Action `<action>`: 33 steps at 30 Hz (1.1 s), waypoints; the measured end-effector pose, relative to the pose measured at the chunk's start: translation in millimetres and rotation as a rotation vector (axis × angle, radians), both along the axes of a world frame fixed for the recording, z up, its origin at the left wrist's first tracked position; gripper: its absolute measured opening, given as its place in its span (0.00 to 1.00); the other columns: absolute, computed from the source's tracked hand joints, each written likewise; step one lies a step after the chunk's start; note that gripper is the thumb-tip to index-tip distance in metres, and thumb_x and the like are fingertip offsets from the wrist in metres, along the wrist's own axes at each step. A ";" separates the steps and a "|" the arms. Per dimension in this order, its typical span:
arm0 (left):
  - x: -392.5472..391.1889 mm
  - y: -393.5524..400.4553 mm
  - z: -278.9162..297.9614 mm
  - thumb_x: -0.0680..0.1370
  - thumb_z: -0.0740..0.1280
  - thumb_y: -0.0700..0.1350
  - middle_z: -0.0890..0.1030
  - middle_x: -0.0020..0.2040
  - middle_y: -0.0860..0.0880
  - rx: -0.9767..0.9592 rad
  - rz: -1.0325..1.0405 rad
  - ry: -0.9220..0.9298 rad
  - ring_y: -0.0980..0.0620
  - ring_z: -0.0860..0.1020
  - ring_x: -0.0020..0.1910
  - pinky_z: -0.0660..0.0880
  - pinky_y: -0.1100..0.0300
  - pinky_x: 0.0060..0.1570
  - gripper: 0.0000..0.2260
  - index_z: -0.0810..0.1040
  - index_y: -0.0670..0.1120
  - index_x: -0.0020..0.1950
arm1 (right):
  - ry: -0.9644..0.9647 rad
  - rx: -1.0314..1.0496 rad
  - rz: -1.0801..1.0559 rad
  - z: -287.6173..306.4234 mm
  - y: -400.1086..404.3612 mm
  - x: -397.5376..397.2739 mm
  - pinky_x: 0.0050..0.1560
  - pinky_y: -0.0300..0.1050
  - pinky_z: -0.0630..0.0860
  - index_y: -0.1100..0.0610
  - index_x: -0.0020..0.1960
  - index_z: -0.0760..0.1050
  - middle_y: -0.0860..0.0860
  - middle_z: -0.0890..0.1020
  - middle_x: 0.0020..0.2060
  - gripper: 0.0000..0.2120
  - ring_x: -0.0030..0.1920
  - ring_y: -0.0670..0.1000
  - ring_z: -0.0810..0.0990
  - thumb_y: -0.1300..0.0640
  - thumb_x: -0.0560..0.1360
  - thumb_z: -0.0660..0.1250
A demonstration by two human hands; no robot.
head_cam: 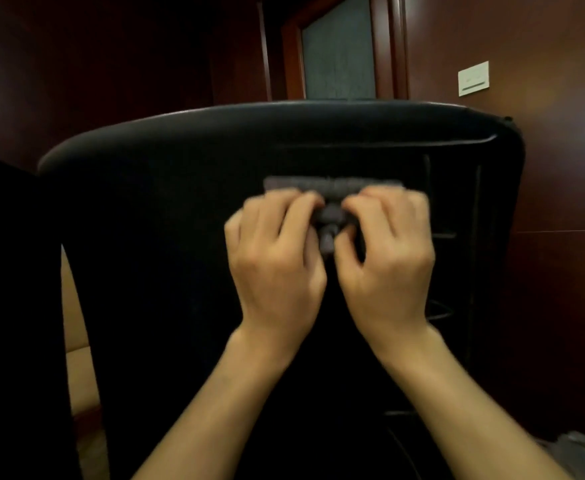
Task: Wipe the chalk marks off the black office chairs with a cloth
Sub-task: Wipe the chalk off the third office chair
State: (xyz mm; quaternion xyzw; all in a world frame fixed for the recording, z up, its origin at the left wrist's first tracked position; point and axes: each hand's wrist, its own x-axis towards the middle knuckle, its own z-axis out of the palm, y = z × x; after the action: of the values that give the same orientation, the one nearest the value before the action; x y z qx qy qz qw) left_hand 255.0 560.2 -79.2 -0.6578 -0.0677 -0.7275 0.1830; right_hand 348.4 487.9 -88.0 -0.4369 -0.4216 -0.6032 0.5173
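The person appears to be folding or bunching the small grey textured cloth (332, 206), held in front of the black padded office chair back (180, 202), before wiping; no chalk marks are visible here. Next it likely needs pressing flat on the upholstery. The left hand (277, 251) and right hand (386, 251), side by side with knuckles up, both pinch the cloth with curled fingers

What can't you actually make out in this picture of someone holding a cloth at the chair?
Head view:
- Chalk marks: none can be made out on the black chair back; it is very dark.
- Grey cloth: its lower part is hidden under the left hand and right hand.
- Fingertips: motion-blurred.
- Chair seat and base: cut off by the bottom edge.
- White wall plate: too small to read.
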 end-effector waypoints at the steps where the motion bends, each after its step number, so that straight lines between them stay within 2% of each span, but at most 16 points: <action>1: -0.1 3.4 -15.9 0.74 0.66 0.38 0.83 0.52 0.43 -0.009 0.000 0.022 0.46 0.76 0.52 0.69 0.51 0.54 0.11 0.83 0.40 0.53 | 0.014 -0.026 0.003 -16.5 2.3 0.9 0.47 0.59 0.76 0.66 0.49 0.81 0.61 0.81 0.47 0.07 0.47 0.62 0.76 0.67 0.73 0.67; 4: -4.9 10.2 -34.9 0.74 0.65 0.37 0.83 0.51 0.43 -0.009 0.023 0.081 0.48 0.76 0.51 0.69 0.52 0.54 0.11 0.84 0.40 0.53 | 0.009 -0.105 0.004 -37.6 3.4 1.0 0.45 0.58 0.77 0.66 0.47 0.81 0.60 0.81 0.46 0.06 0.46 0.59 0.77 0.67 0.72 0.68; 8: -9.7 0.2 14.4 0.73 0.66 0.37 0.82 0.51 0.42 0.029 0.017 0.024 0.44 0.75 0.50 0.68 0.51 0.53 0.11 0.82 0.40 0.54 | -0.072 -0.069 -0.010 17.4 -7.9 -4.3 0.46 0.57 0.76 0.65 0.47 0.80 0.61 0.81 0.46 0.07 0.46 0.63 0.77 0.65 0.72 0.66; 12: -5.3 -12.8 55.5 0.73 0.67 0.37 0.81 0.52 0.45 0.032 -0.004 -0.061 0.47 0.75 0.52 0.65 0.56 0.52 0.11 0.82 0.42 0.54 | -0.046 0.030 -0.014 60.0 -12.5 -11.5 0.48 0.51 0.74 0.65 0.49 0.80 0.60 0.80 0.48 0.09 0.48 0.61 0.77 0.66 0.71 0.65; 15: -0.2 -8.3 32.4 0.72 0.66 0.37 0.81 0.54 0.43 -0.028 -0.013 -0.037 0.46 0.74 0.53 0.66 0.54 0.51 0.12 0.81 0.41 0.55 | -0.012 0.013 -0.019 34.8 -6.3 -9.2 0.46 0.56 0.75 0.65 0.48 0.80 0.61 0.80 0.47 0.07 0.47 0.63 0.76 0.66 0.71 0.67; 19: -3.5 -0.7 -0.6 0.74 0.63 0.39 0.81 0.52 0.42 -0.010 0.042 0.092 0.44 0.76 0.50 0.68 0.52 0.49 0.12 0.81 0.39 0.53 | 0.006 -0.083 -0.049 -2.0 -3.7 -5.1 0.41 0.58 0.74 0.64 0.45 0.79 0.59 0.80 0.44 0.05 0.43 0.61 0.75 0.66 0.70 0.67; 23: -13.5 -8.6 45.8 0.72 0.64 0.38 0.79 0.51 0.39 0.009 0.072 0.047 0.40 0.73 0.48 0.66 0.50 0.47 0.13 0.79 0.39 0.54 | -0.042 -0.064 -0.064 48.8 -14.7 -17.8 0.43 0.57 0.74 0.64 0.46 0.78 0.61 0.79 0.45 0.08 0.45 0.63 0.76 0.62 0.70 0.64; 27: -11.3 -23.8 77.5 0.71 0.65 0.37 0.78 0.52 0.41 -0.010 0.036 -0.050 0.42 0.73 0.50 0.62 0.57 0.47 0.13 0.79 0.41 0.55 | -0.075 0.022 -0.051 82.8 -24.4 -21.0 0.43 0.53 0.73 0.64 0.47 0.79 0.60 0.80 0.46 0.09 0.46 0.62 0.76 0.64 0.70 0.64; 30: 1.8 -25.4 55.6 0.71 0.64 0.39 0.79 0.51 0.40 -0.009 0.049 -0.003 0.42 0.72 0.50 0.64 0.54 0.47 0.13 0.79 0.40 0.54 | -0.042 0.034 -0.063 54.4 -22.4 -4.2 0.46 0.56 0.73 0.65 0.48 0.79 0.61 0.80 0.47 0.08 0.47 0.63 0.76 0.64 0.71 0.65; 33: 13.4 -19.0 5.2 0.75 0.62 0.42 0.80 0.51 0.40 0.010 0.050 0.120 0.42 0.74 0.48 0.66 0.52 0.47 0.12 0.81 0.39 0.52 | 0.035 -0.023 -0.074 -5.5 -15.6 13.6 0.45 0.59 0.75 0.66 0.49 0.80 0.62 0.80 0.47 0.09 0.46 0.63 0.75 0.64 0.72 0.65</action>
State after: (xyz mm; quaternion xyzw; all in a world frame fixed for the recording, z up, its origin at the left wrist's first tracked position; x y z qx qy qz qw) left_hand 268.4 541.2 -74.0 -0.6975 -0.0694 -0.6822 0.2078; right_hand 362.0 472.3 -93.5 -0.4684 -0.4031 -0.6093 0.4969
